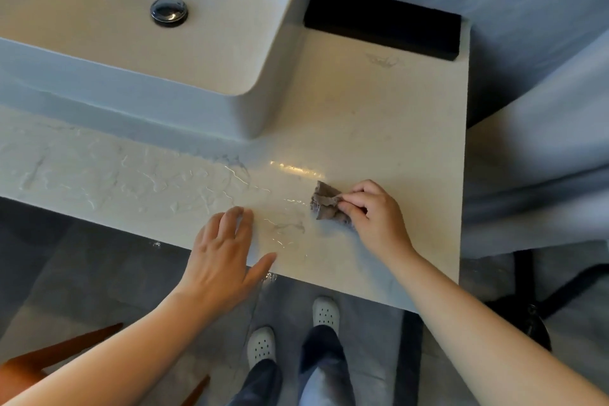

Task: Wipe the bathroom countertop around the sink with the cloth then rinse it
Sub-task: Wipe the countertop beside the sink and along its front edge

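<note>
Wiping a wet worktop [379, 128] beside the sink [138, 82].
Right hand [375, 214] pinches the crumpled cloth [324, 203] near the front edge; left hand [224, 250] rests there, fingers spread flat.

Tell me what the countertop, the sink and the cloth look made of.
Countertop: likely polished stone or quartz, beige with faint veins and glare. Sink: probably glazed ceramic, smooth, white, glossy. Cloth: soft grey-brown fabric, perhaps microfibre, crumpled in the right hand.

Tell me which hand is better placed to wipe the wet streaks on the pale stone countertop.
Right. The right hand grips the crumpled grey-brown cloth on the pale stone countertop, just beside the wet streaks. The left hand lies flat at the front edge, holding nothing.
</note>
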Available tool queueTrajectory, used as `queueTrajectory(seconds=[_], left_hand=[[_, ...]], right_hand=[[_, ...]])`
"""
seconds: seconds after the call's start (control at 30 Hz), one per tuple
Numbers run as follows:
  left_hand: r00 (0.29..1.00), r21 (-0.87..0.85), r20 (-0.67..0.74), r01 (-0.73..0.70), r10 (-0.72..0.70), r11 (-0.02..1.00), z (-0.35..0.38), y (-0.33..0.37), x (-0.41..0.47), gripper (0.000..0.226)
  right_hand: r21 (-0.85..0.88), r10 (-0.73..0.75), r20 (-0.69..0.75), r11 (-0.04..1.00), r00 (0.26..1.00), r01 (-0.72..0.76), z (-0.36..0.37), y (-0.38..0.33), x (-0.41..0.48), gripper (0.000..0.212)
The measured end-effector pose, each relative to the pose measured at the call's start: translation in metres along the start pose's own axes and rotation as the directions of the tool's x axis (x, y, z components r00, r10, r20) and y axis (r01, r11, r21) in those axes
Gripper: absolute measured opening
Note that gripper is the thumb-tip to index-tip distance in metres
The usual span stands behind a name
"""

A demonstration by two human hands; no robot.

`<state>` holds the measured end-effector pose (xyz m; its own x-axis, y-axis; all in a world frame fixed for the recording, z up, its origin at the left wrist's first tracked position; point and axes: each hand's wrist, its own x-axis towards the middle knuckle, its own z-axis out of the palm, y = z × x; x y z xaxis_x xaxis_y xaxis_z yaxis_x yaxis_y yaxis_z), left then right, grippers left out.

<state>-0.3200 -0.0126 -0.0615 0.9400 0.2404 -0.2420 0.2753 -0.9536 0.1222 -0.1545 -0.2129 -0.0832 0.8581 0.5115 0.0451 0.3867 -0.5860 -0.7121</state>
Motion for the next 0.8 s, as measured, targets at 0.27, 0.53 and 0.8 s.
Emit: queueTrajectory(seconds=[0.27, 0.53, 0.8], left_hand=[[0.937, -0.043, -0.048, -0.348, 0.346, 0.937, -0.001, 0.057, 0.011, 0.07], [0.945, 0.059, 0.018, -0.327, 0.327, 0.943, 0.018, 0.083, 0.023, 0.072], [0.944, 0.075, 0.033, -0.33, 0.328, 0.941, 0.024, 0.08, 0.022, 0.072]], right_hand=[[-0.054, 0.175, -0.313, 0.978, 0.933, -0.202, -0.082, 0.052, 0.006, 0.015], [-0.085, 0.212, -0.39, 0.961, 0.896, -0.264, -0.063, 0.079, -0.024, 0.017], [-0.073, 0.142, -0.248, 0.984, 0.958, -0.165, -0.037, 0.039, -0.092, 0.014]])
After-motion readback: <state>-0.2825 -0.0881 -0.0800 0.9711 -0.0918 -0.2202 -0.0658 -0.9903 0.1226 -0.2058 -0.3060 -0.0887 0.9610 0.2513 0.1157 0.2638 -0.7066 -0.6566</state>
